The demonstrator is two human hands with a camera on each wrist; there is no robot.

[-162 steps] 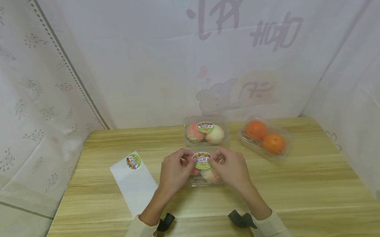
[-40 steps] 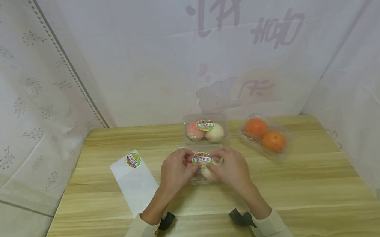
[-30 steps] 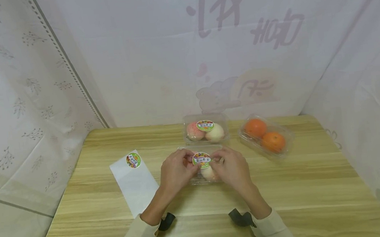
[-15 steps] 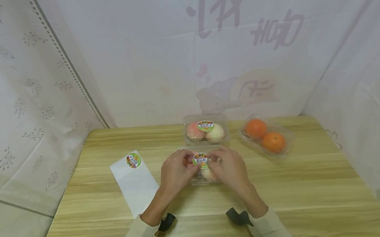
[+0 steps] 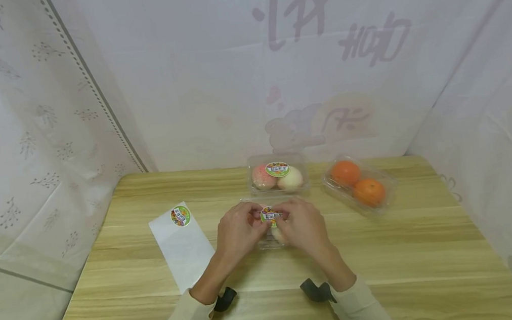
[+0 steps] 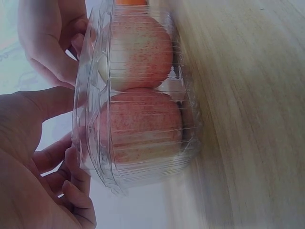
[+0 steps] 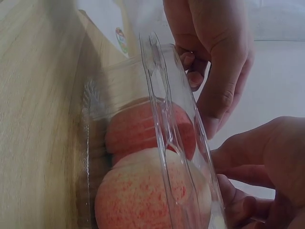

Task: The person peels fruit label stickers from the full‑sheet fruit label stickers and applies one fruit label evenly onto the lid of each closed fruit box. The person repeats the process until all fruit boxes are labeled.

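In the head view, a clear clamshell box (image 5: 268, 243) of peaches stands in front of me, a round fruit-print sticker (image 5: 270, 216) on its lid. My left hand (image 5: 239, 228) touches the lid at the sticker's left edge, thumb and fingertips apart. Over the sticker's right part lies my right hand (image 5: 302, 224), covering some of its print. Both wrist views show thumbs and fingertips of the left hand (image 6: 28, 157) and right hand (image 7: 267, 162) resting against the lid of the box (image 7: 157, 119). Inside are red-and-cream peaches (image 6: 140, 126).
Behind is another clear box (image 5: 299, 159) of peaches with a matching sticker (image 5: 277, 169). A clear box with two oranges (image 5: 369, 192) sits at the right. On the left lies white backing paper (image 5: 186, 252) bearing one sticker (image 5: 180, 216). The wooden table (image 5: 407, 263) meets a fabric backdrop.
My right hand has shifted left across the sticker, hiding more of its right side. The left hand and the box have hardly moved.
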